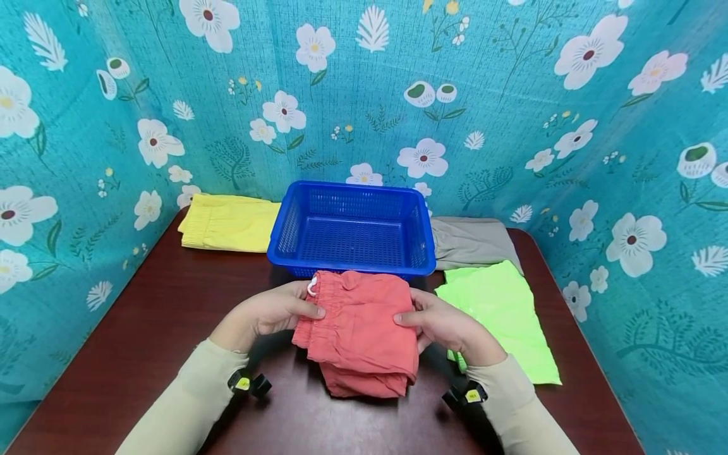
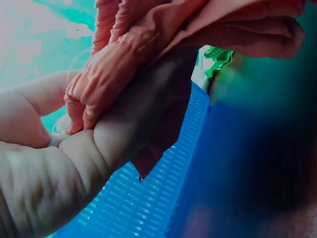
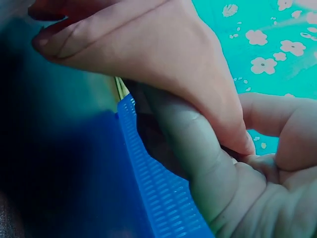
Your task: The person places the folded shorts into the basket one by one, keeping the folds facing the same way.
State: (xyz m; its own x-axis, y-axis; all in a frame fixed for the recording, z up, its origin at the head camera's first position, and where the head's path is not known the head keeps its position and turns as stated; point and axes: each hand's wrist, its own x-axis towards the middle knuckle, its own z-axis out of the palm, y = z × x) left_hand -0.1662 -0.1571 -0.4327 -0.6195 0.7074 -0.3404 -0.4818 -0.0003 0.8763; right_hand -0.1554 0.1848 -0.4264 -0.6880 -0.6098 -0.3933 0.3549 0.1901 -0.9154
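Folded red shorts (image 1: 364,322) with a gathered elastic waistband and a white drawstring hang between both hands, close in front of the blue basket. My left hand (image 1: 279,309) grips the waistband side, thumb on top and fingers underneath. At the opposite edge my right hand (image 1: 449,323) holds the folded cloth the same way. In the left wrist view, the ribbed waistband of the red shorts (image 2: 106,74) bunches by the thumb. The right wrist view has the smooth fold of the red shorts (image 3: 163,54) between thumb and fingers.
The blue plastic basket (image 1: 352,265) stands at the back middle of the dark red table (image 1: 170,341). Folded yellow cloth (image 1: 233,221) lies left of it, a grey garment (image 1: 474,240) right. Bright green cloth (image 1: 506,322) spreads near the right arm. Floral curtains (image 1: 341,82) surround the table.
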